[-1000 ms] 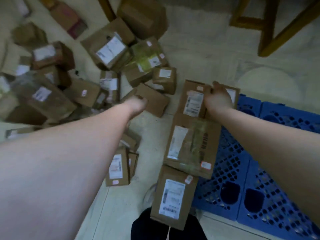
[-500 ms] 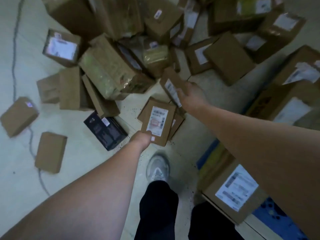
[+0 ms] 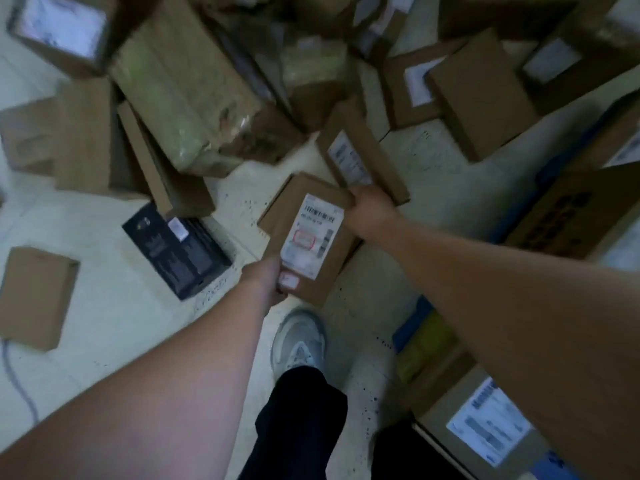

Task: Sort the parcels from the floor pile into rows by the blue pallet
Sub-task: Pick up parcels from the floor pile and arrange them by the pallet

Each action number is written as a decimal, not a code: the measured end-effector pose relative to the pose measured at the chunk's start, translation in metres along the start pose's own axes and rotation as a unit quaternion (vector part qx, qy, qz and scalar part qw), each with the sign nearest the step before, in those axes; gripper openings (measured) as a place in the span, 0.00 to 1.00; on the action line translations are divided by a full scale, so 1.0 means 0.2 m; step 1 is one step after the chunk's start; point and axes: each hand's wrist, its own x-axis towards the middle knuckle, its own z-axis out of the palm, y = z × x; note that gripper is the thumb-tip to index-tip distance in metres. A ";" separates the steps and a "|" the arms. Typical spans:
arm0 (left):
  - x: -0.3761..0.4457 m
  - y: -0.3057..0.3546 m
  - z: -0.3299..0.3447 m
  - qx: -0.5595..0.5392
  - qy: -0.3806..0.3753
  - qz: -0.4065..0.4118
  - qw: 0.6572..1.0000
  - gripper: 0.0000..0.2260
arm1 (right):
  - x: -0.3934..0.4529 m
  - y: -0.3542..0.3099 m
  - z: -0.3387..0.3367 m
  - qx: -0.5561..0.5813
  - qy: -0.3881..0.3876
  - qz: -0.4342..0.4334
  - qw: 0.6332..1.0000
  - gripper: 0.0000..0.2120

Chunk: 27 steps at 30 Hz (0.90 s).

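Parcels: your left hand [image 3: 266, 277] holds a closed grip on the labelled box [image 3: 308, 237] above the floor, your right hand [image 3: 369, 211] on the slim box [image 3: 360, 157]. Lift both clear before turning towards the blue pallet [image 3: 414, 317].

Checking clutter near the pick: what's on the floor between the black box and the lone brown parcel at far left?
Head view: bare pale floor separates the black box from the lone brown parcel; nothing lies there.
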 end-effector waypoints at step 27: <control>-1.27 0.52 1.98 0.482 -0.143 0.502 0.703 0.12 | -0.65 1.53 -1.86 0.275 0.312 0.149 0.897 0.20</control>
